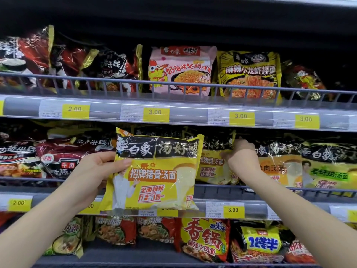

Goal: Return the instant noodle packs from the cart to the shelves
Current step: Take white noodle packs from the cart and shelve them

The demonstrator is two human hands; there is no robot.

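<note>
Left hand (96, 163) gripping noodle pack (154, 175), stocked shelves (193, 113)

Single head-worn view, facing the shelving head-on, angled slightly up, close range. Middle shelf rail (241, 187) sits at centre height; both forearms enter from the bottom corners. Wide-angle lens bows the shelf edges; no second view.
</note>
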